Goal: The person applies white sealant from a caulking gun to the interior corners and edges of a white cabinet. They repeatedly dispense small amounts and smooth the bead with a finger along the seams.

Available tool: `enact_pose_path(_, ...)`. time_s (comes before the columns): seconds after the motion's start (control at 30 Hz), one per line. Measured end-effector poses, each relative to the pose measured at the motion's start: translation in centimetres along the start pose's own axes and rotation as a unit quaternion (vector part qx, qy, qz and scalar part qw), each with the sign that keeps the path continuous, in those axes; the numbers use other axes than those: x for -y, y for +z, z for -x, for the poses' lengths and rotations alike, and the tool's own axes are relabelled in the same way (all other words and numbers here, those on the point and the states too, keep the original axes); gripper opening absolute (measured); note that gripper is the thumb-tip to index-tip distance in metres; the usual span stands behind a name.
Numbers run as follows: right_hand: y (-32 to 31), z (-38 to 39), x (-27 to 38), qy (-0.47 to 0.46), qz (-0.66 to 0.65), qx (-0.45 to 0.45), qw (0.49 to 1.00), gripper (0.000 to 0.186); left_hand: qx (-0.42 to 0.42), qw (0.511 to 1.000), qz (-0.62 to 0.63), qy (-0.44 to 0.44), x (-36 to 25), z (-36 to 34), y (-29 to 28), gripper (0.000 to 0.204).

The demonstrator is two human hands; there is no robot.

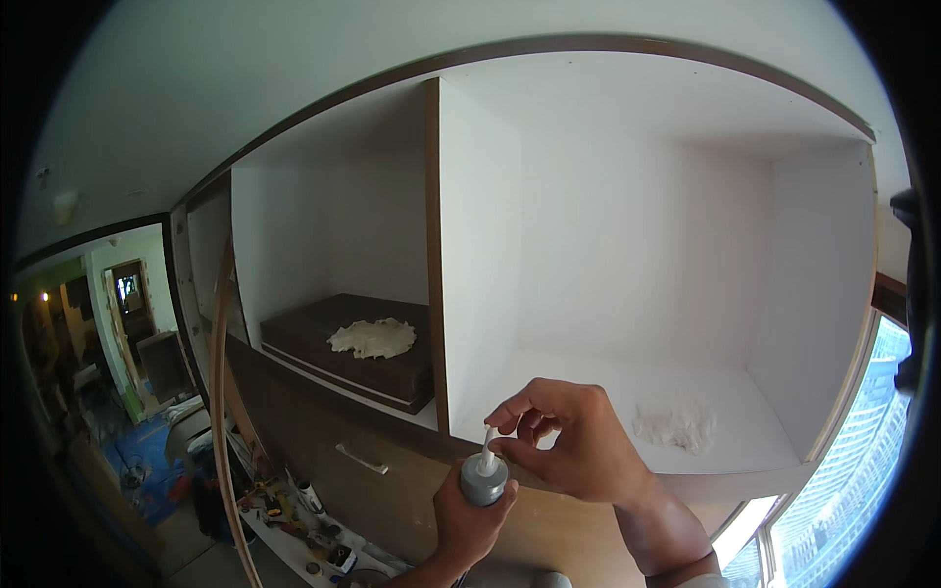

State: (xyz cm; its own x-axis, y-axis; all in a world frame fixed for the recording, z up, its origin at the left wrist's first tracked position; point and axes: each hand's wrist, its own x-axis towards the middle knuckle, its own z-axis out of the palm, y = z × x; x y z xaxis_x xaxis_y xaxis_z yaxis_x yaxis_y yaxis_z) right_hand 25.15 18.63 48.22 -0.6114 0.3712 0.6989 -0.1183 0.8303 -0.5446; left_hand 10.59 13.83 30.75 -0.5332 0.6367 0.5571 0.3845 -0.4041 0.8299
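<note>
My left hand [470, 519] grips a grey tube [483, 480] held upright, low in the middle of the head view. My right hand [569, 436] pinches the tube's white nozzle [487, 453] between thumb and fingertips. Both hands are in front of the lower edge of an open white cabinet compartment [647, 294]. A small heap of white shavings or cloth [674, 427] lies on that compartment's floor, to the right of my right hand.
A brown divider [432, 245] separates the left compartment, where dark brown boards [353, 358] carry a cream rag [372, 337]. A drawer front with a handle [361, 459] is below. Tools and clutter [294, 510] lie lower left. A window [843, 500] is at the right.
</note>
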Motion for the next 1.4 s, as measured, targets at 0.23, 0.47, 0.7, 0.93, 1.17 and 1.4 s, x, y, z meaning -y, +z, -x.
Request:
enact_pose_path(0.23, -7.2, -15.4, -4.5, -0.001, -0.119, -0.098, 0.988, 0.03, 0.114, 0.981, 0.143, -0.071, 1.3, -3.3, 0.8, 0.04)
enact_pose_path(0.47, -9.5, -31.0, -10.0, 0.008, -0.218, -0.178, 0.959, 0.049, 0.178, 0.965, 0.184, -0.049, 2.7, -5.3, 1.5, 0.054)
enact_pose_path(0.7, -9.6, -38.1, -13.3, 0.019, -0.211, -0.219, 0.952, 0.05, 0.162, 0.978, 0.123, -0.038, 1.3, -5.0, 1.5, 0.049)
enact_pose_path(0.93, -10.2, -40.1, -13.5, 0.021, -0.177, -0.217, 0.96, 0.058, 0.168, 0.973, 0.134, -0.079, 1.4, -5.5, 1.6, 0.043)
enact_pose_path(1.17, -10.4, -40.2, -12.5, 0.052, -0.157, -0.199, 0.966, 0.061, 0.164, 0.98, 0.107, -0.028, 3.6, -5.8, 1.6, 0.038)
enact_pose_path(1.4, -10.0, -39.9, -11.6, 0.057, -0.173, -0.198, 0.963, 0.06, 0.17, 0.982, 0.084, -0.005, 4.0, -5.8, 1.4, 0.037)
